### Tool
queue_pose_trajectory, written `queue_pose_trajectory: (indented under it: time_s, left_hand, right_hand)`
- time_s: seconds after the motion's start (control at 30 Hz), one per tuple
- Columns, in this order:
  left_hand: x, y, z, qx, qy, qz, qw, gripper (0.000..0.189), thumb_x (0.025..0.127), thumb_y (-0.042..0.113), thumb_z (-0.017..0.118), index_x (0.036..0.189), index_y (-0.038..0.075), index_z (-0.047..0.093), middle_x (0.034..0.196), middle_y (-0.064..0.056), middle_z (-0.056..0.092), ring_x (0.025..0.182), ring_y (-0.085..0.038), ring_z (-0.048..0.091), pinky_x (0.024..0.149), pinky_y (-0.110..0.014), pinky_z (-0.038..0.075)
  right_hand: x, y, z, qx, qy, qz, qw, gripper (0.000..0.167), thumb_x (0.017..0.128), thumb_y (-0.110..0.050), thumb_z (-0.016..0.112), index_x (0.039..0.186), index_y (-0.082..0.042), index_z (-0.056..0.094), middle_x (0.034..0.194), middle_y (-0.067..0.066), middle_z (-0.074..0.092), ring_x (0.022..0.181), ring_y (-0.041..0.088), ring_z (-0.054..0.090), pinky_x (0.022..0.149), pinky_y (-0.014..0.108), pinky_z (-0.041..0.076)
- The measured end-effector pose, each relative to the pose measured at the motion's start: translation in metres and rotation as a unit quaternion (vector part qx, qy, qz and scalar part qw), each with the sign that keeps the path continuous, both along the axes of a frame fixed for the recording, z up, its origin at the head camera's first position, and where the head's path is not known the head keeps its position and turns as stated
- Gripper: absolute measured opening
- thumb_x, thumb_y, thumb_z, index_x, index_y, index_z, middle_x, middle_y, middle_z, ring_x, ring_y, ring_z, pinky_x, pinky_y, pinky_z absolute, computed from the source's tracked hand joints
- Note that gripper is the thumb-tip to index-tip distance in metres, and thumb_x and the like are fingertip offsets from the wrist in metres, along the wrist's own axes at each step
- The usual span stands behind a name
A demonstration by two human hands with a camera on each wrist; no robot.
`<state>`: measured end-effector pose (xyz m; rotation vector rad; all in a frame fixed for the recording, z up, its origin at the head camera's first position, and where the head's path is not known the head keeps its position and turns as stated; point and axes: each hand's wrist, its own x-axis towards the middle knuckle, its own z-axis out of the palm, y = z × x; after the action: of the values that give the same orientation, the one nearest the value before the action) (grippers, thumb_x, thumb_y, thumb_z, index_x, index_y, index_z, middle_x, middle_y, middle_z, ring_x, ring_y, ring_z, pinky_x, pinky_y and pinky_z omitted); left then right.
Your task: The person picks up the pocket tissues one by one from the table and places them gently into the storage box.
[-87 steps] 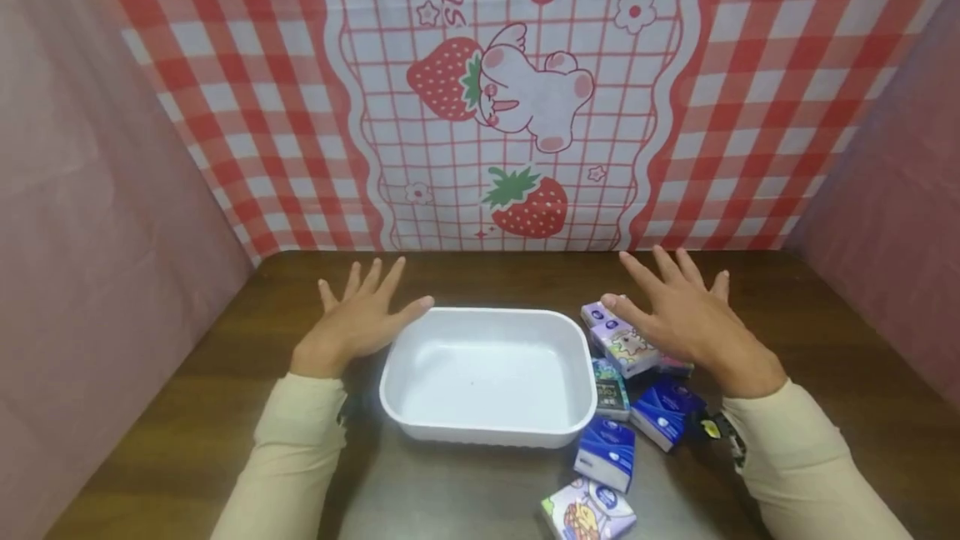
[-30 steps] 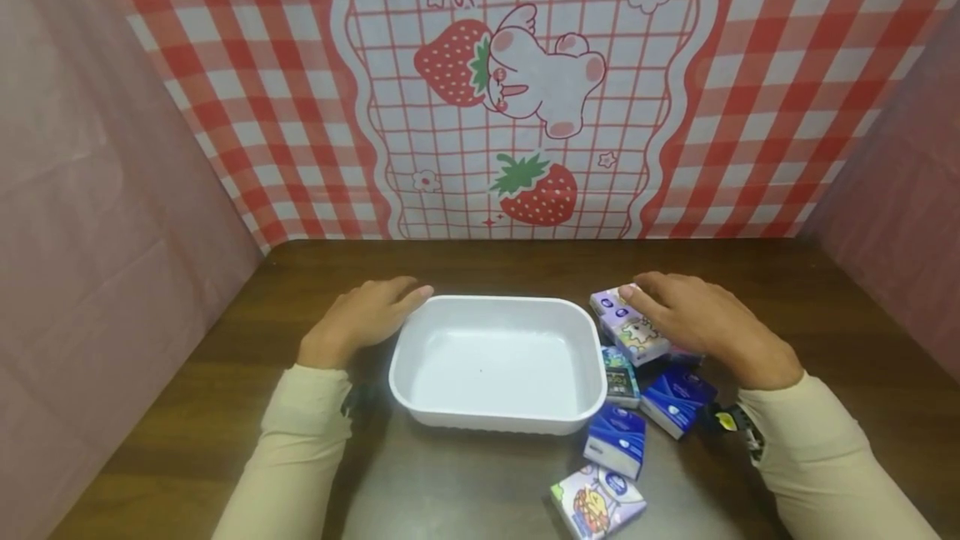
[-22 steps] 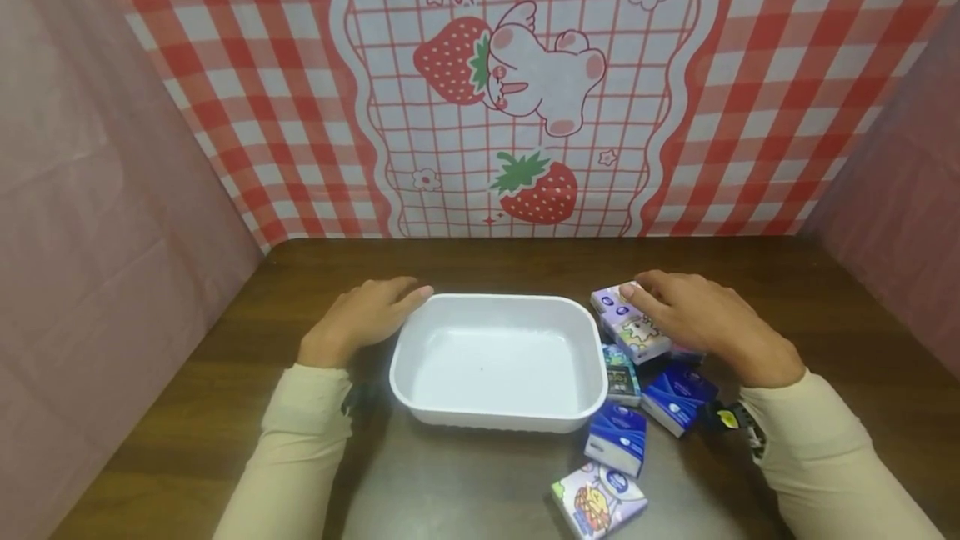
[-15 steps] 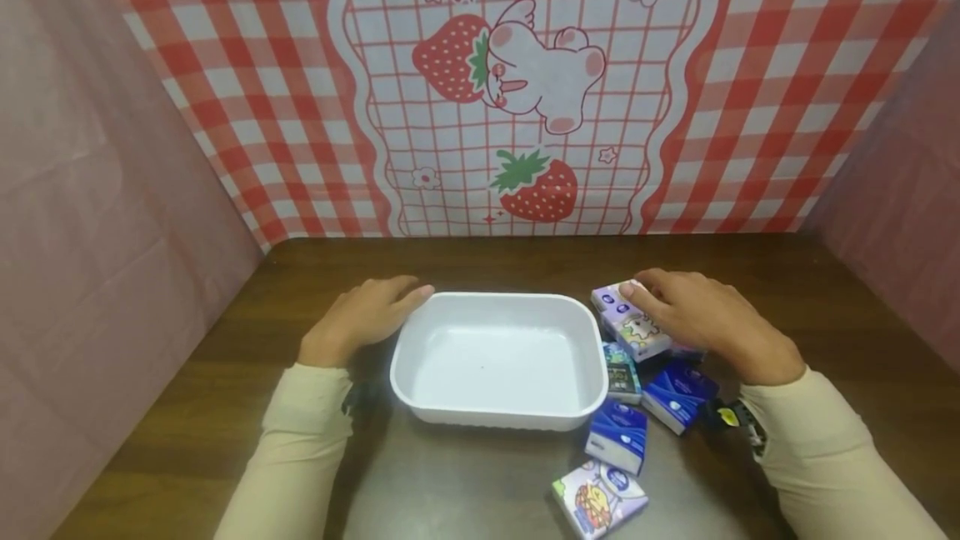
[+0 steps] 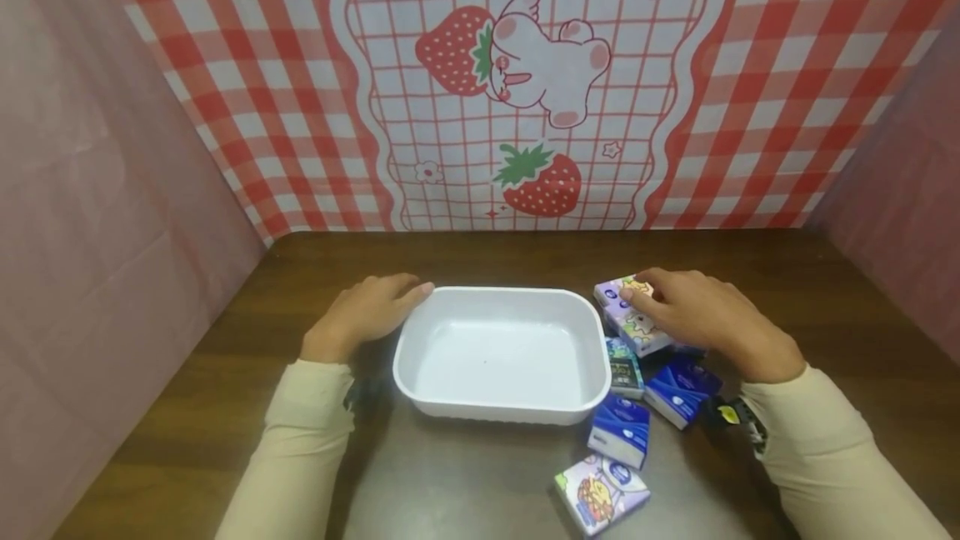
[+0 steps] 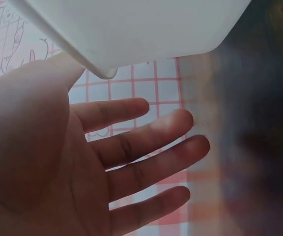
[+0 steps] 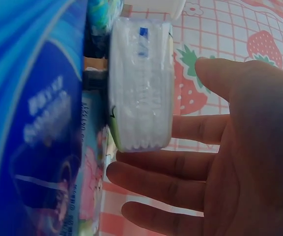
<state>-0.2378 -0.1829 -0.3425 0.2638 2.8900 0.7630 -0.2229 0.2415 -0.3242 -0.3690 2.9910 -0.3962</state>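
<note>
A white plastic tub point(image 5: 501, 417) with rounded corners stands on the table. My left hand point(image 5: 363, 315) is at its far left corner, with the thumb by the rim; in the left wrist view the fingers point(image 6: 151, 174) reach out loosely below the tub wall, holding nothing. On the right, my right hand point(image 5: 701, 315) hovers over a purple cartoon tissue pack point(image 5: 639, 336). In the right wrist view this pack's white end point(image 7: 141, 88) lies between the thumb and the relaxed fingers, with a gap on the thumb side.
Right of the tub lie a teal and black tissue pack point(image 5: 624, 369), two blue tissue packs point(image 5: 621, 427), and nearer me a cartoon tissue pack point(image 5: 600, 492). A red checked strawberry cloth point(image 5: 540, 107) hangs behind the brown table point(image 5: 180, 415).
Both hands have lowered from a wide finger spread, the left to the tub's corner, the right over the purple pack. Over the last second they stay there while the view tilts slightly.
</note>
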Motion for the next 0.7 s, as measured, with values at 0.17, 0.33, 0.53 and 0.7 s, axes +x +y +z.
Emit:
queue_pose_trajectory:
  time_s: [0.17,0.33,0.53,0.7]
  left_hand:
    - [0.002,-0.005,-0.005,0.039,-0.007,0.008,0.9992,0.073,0.094,0.070,0.046,0.147,0.021,0.051,0.143,-0.004,0.056,0.134,-0.033,0.049,0.102,-0.063,0.042]
    - [0.001,-0.012,-0.014,0.102,0.016,-0.004,0.9947,0.063,0.098,0.060,0.049,0.141,0.015,0.056,0.138,-0.008,0.060,0.131,-0.032,0.051,0.106,-0.060,0.040]
    - [0.004,-0.011,-0.023,0.136,0.036,-0.010,0.9900,0.054,0.100,0.052,0.053,0.135,0.012,0.063,0.129,-0.009,0.065,0.121,-0.029,0.059,0.104,-0.056,0.044]
    - [0.007,-0.007,-0.025,0.149,0.032,-0.009,0.9882,0.051,0.101,0.048,0.054,0.136,0.013,0.062,0.129,-0.008,0.065,0.120,-0.029,0.059,0.103,-0.055,0.045]
  right_hand:
    - [0.001,-0.001,-0.001,-0.001,-0.001,0.004,1.0000,0.077,0.096,-0.062,0.051,0.144,-0.002,0.049,0.118,0.019,0.066,0.098,0.034,0.064,0.082,0.062,0.054]
    - [0.000,-0.003,-0.002,0.002,-0.004,0.002,1.0000,0.078,0.096,-0.063,0.051,0.145,-0.002,0.048,0.117,0.019,0.066,0.097,0.033,0.063,0.081,0.062,0.054]
    - [0.000,-0.005,-0.002,0.007,-0.003,0.008,0.9999,0.077,0.096,-0.062,0.051,0.144,-0.001,0.049,0.115,0.018,0.067,0.093,0.031,0.063,0.080,0.061,0.055]
    - [0.001,-0.004,-0.002,0.007,-0.001,0.012,0.9999,0.075,0.096,-0.060,0.053,0.143,-0.001,0.050,0.113,0.018,0.067,0.093,0.031,0.064,0.078,0.060,0.056]
